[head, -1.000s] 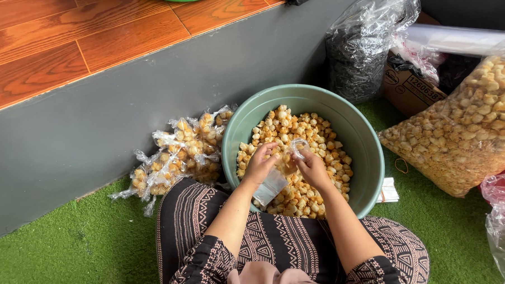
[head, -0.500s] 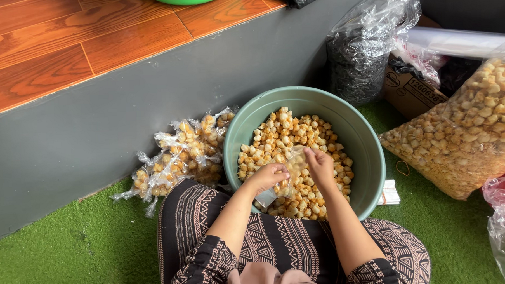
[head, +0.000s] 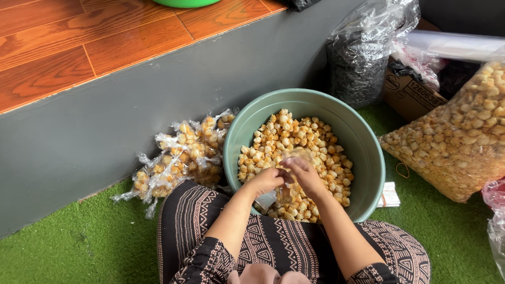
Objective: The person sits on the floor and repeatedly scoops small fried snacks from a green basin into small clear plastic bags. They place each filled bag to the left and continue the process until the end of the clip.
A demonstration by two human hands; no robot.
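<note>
Hands met over the near side of the green basin (head: 365, 155), which was heaped with golden puffed snacks (head: 297, 140). The left hand (head: 265, 182) and right hand (head: 303, 172) both pinched a small clear plastic bag (head: 270, 198), fingers curled tight. Filled packets (head: 180, 155) lay piled beside the basin's left rim, against the grey step.

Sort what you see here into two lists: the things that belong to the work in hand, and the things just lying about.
In use:
left hand
right hand
small clear bag, held between both hands
green basin of puffed snacks
pile of filled packets beside the basin

Lying about:
big sack of snacks
black plastic bag
cardboard box
rubber band
</note>
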